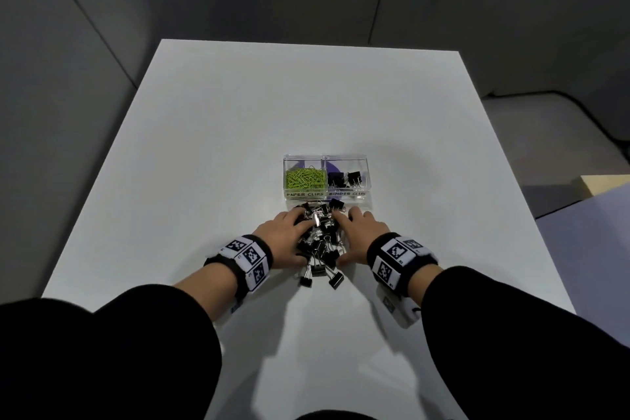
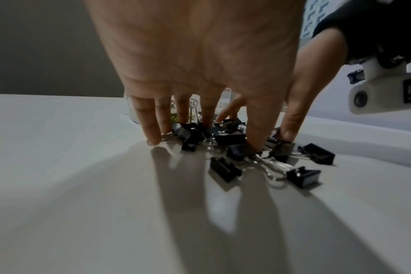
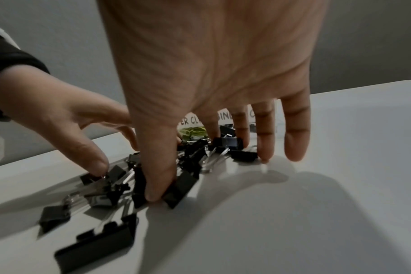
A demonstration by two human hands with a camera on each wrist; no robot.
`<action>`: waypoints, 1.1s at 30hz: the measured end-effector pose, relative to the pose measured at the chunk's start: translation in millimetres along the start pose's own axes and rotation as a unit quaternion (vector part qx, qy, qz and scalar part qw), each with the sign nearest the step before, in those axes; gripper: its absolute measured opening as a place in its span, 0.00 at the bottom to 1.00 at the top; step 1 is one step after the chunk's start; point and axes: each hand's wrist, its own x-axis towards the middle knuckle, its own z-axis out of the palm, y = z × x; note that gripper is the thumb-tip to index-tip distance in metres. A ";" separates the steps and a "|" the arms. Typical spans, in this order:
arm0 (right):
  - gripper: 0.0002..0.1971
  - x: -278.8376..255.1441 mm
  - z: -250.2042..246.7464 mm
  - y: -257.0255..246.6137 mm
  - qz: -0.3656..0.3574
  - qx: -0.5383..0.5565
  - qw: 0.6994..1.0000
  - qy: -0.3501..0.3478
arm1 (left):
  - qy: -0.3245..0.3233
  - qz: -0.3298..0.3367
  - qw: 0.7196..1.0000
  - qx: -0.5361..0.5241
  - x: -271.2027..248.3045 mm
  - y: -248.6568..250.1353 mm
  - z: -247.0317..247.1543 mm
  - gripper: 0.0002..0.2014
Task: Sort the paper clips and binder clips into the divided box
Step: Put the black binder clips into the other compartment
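Both hands (image 1: 318, 235) spread, cupping binder clips (image 1: 318, 249) — box (image 1: 327, 196) labels: "PAPER CLIPS", "BINDER CLIPS".

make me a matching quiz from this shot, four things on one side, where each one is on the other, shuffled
Things:
1. green paper clips
2. loose pile of binder clips
3. left hand
4. right hand

Places:
A. on the table between the two hands
B. in the box's left compartment
C. against the pile's right side
D. against the pile's left side

Pairs: 1-B, 2-A, 3-D, 4-C
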 end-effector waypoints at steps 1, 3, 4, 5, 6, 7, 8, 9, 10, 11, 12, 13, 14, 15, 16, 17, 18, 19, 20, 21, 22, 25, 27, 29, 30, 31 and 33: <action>0.51 -0.9 0.8 -0.1 0.004 0.011 1.000 0.006 | 0.008 -0.007 1.000 -0.002 -0.6 1.4 2.0 0.44; 0.52 -2.5 2.5 -0.2 0.012 0.027 1.000 0.008 | 0.019 -0.032 0.999 -0.002 -1.2 2.3 5.3 0.49; 0.52 -3.1 3.1 -0.7 0.013 0.028 0.999 0.007 | 0.021 -0.045 0.999 -0.004 -0.9 2.3 6.0 0.51; 0.53 -3.7 3.2 -1.7 0.012 0.027 1.000 0.007 | 0.023 -0.055 0.998 -0.008 -0.1 2.9 6.2 0.51; 0.52 -4.4 3.3 -3.5 0.008 0.023 1.000 0.007 | 0.026 -0.060 0.998 -0.013 0.8 4.0 6.3 0.51; 0.51 -5.1 3.2 -5.7 0.004 0.020 1.000 0.008 | 0.028 -0.062 0.997 -0.023 1.9 5.7 6.7 0.50; 0.49 -5.8 3.9 -7.8 -0.002 0.016 1.000 0.012 | 0.031 -0.063 0.997 -0.037 2.8 8.1 7.6 0.49; 0.47 -6.3 5.0 -9.8 -0.006 0.013 1.000 0.017 | 0.033 -0.067 0.995 -0.059 3.3 10.3 9.0 0.48; 0.45 -6.5 6.3 -11.2 -0.009 0.013 1.000 0.021 | 0.036 -0.073 0.993 -0.086 3.4 12.4 10.3 0.47; 0.44 -6.4 7.6 -12.1 -0.009 0.016 1.000 0.022 | 0.039 -0.079 0.990 -0.114 3.1 14.4 11.7 0.45; 0.43 -5.9 8.7 -12.5 -0.008 0.022 1.000 0.021 | 0.043 -0.084 0.986 -0.136 2.7 15.8 13.2 0.43; 0.42 -5.5 9.1 -12.3 -0.006 0.029 0.999 0.018 | 0.047 -0.086 0.983 -0.152 2.3 17.1 14.4 0.41; 0.41 -5.1 8.9 -12.1 -0.004 0.035 0.999 0.016 | 0.053 -0.088 0.981 -0.164 1.8 18.4 15.5 0.38; 0.40 -5.1 8.6 -11.5 -0.002 0.038 0.999 0.014 | 0.059 -0.090 0.979 -0.173 1.4 19.1 16.4 0.35; 0.39 -5.0 8.1 -10.8 0.001 0.040 0.999 0.014 | 0.064 -0.092 0.977 -0.179 1.1 19.6 17.0 0.33; 0.37 -5.1 7.7 -9.7 0.005 0.042 0.999 0.014 | 0.066 -0.094 0.977 -0.182 1.2 20.4 17.7 0.32; 0.36 -5.4 7.5 -8.6 0.008 0.043 0.999 0.013 | 0.067 -0.095 0.977 -0.180 1.4 21.2 18.1 0.31; 0.35 -5.7 7.5 -7.7 0.009 0.044 0.999 0.011 | 0.067 -0.094 0.977 -0.177 1.6 22.0 18.4 0.30; 0.34 -6.0 7.6 -7.1 0.008 0.043 0.999 0.009 | 0.066 -0.092 0.978 -0.174 1.4 22.9 18.4 0.29; 0.33 -6.2 7.7 -6.5 0.006 0.041 0.999 0.007 | 0.065 -0.090 0.979 -0.171 1.4 23.4 18.2 0.29; 0.33 -6.4 7.7 -5.9 0.004 0.039 0.999 0.006 | 0.064 -0.089 0.979 -0.171 1.2 23.5 17.9 0.29; 0.30 -7.0 7.9 -4.4 -0.001 0.034 0.999 0.008 | 0.059 -0.086 0.978 -0.183 0.3 20.8 15.7 0.28; 0.27 -6.9 8.1 -2.7 -0.006 0.036 0.999 0.008 | 0.052 -0.083 0.974 -0.205 -0.4 17.9 14.0 0.28; 0.26 -6.9 8.2 -0.4 -0.011 0.039 0.999 0.009 | 0.049 -0.080 0.970 -0.224 -1.4 16.2 12.7 0.27; 0.26 -7.0 8.4 0.9 -0.014 0.041 0.999 0.009 | 0.049 -0.080 0.968 -0.232 -1.8 15.5 12.7 0.27; 0.26 -6.9 8.5 2.2 -0.017 0.042 0.999 0.010 | 0.050 -0.082 0.966 -0.238 -1.8 14.8 13.1 0.26; 0.25 -7.6 8.6 3.5 -0.020 0.043 0.999 0.013 | 0.054 -0.085 0.963 -0.249 -2.1 13.7 13.9 0.25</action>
